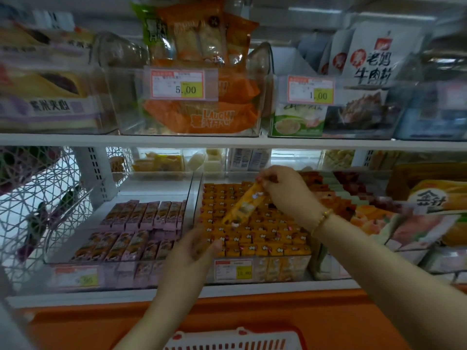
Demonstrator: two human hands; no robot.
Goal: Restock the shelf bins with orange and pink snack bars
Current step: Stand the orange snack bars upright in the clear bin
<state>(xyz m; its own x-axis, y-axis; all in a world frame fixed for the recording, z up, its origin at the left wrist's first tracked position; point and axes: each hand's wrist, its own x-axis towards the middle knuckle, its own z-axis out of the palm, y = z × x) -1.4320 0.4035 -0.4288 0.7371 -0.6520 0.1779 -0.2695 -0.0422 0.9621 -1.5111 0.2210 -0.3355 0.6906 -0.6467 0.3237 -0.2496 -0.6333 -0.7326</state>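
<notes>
right hand: forearm comes in from near right and slants up to the far part of the orange bin, wrist bent down
right fingers: pinching the far end of one orange bar
left hand: comes up from near centre, sits over the divider between the two bins, just near of the bar's low end
left fingers: curled and motion-blurred; we cannot tell if they grip anything or touch the bar
held bar: long flat orange wrapper with small white and dark print, tilted with its far end high and right, its near end low and left, lifted clear above the packed rows
orange bin: clear plastic, lower shelf, centre; yellow-and-white price tag on its front wall
orange stock: standing on end in tight rows, filling the bin wall to wall; too many for us to count
pink bin: clear, just left of the orange bin, walls touching
pink bars: two rows lying slanted, a far one and a near one; we cannot count single bars, too blurred
counts: two hands, two bins, one bar in hand
bracelet: beaded, gold-coloured, on the right wrist
basket: red and white, near edge of view, below the shelf
</notes>
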